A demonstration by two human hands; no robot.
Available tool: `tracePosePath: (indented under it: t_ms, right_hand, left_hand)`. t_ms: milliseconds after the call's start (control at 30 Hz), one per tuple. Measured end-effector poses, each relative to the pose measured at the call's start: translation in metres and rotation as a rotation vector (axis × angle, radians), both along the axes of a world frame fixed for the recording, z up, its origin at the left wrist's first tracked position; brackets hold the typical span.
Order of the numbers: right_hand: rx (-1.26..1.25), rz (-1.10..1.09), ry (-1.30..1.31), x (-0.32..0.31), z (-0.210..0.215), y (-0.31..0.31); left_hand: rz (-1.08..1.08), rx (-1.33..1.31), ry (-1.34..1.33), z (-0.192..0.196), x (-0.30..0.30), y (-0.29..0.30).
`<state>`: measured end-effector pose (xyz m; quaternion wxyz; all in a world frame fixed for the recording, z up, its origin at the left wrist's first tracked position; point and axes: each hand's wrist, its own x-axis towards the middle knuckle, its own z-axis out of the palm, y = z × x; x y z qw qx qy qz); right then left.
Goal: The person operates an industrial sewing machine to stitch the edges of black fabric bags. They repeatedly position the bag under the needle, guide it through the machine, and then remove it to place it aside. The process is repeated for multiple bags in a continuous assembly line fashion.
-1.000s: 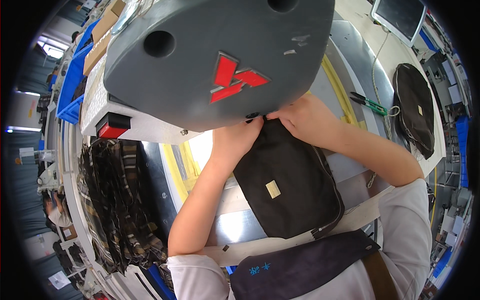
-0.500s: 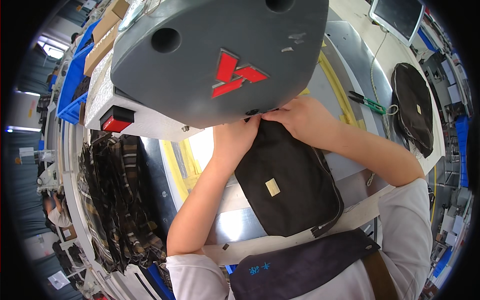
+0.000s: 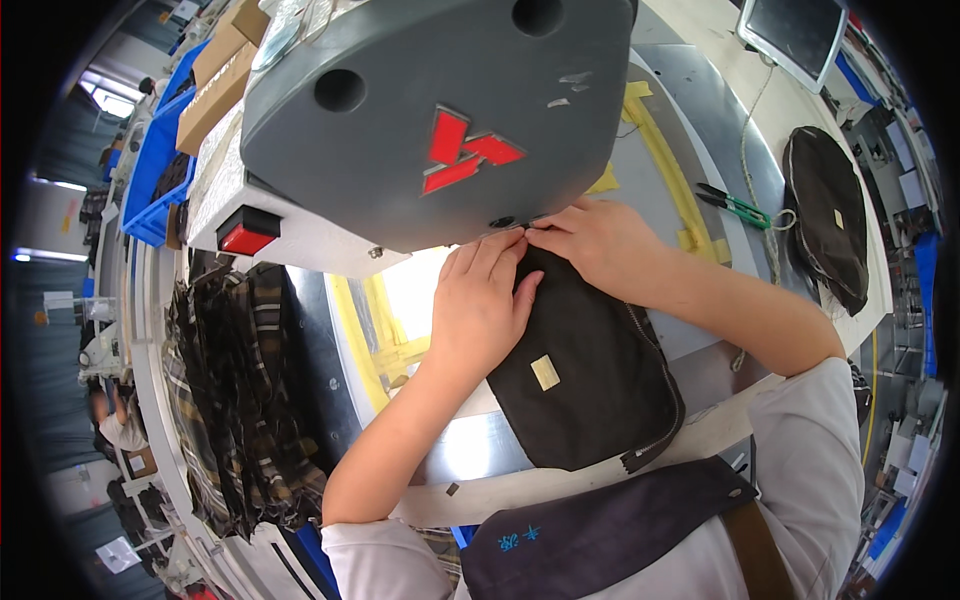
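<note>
A black fabric bag piece (image 3: 590,410) lies at the table's front edge, below the grey sewing machine head (image 3: 400,190). A zipper (image 3: 655,350) runs along its right side, and a small pale tag (image 3: 545,373) sits on its face. My left hand (image 3: 485,300) rests on the piece's far left edge, its fingers stretched out flat and the thumb apart. Close beside it, my right hand (image 3: 600,245) has its fingers closed on the far edge of the bag piece. The machine head hides whatever lies beyond my fingertips.
Plaid fabric pieces (image 3: 235,400) are piled at the left. Green-handled snips (image 3: 735,206) and a second black zippered piece (image 3: 826,220) lie at the right. Yellow tape (image 3: 665,150) marks the machine bed. A blue bin (image 3: 150,200) and a screen (image 3: 795,40) stand farther back.
My left hand has turned from gripping the edge to lying flat with fingers extended. My right hand stays at the far edge. The view has shifted slightly.
</note>
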<state>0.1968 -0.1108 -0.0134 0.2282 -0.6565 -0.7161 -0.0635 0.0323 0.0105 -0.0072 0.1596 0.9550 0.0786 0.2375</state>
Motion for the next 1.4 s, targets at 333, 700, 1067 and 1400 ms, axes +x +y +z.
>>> tracePosePath:
  t_ms: [333, 700, 1067, 1400]
  right_hand:
    - [-0.103, -0.345, 0.300, 0.000, 0.016, 0.002]
    - [-0.170, -0.353, 0.423, 0.007, 0.017, 0.013]
    - [-0.161, -0.323, 0.683, 0.022, -0.002, 0.019]
    - [-0.184, -0.300, 0.620, 0.028, -0.007, 0.024]
  left_hand:
    - [-0.046, 0.022, 0.053, 0.006, -0.002, -0.002]
    - [-0.110, 0.031, 0.066, 0.005, -0.001, 0.005]
    - [-0.154, 0.000, 0.086, 0.003, -0.002, 0.014]
    - [-0.161, 0.036, 0.108, 0.005, -0.003, 0.020]
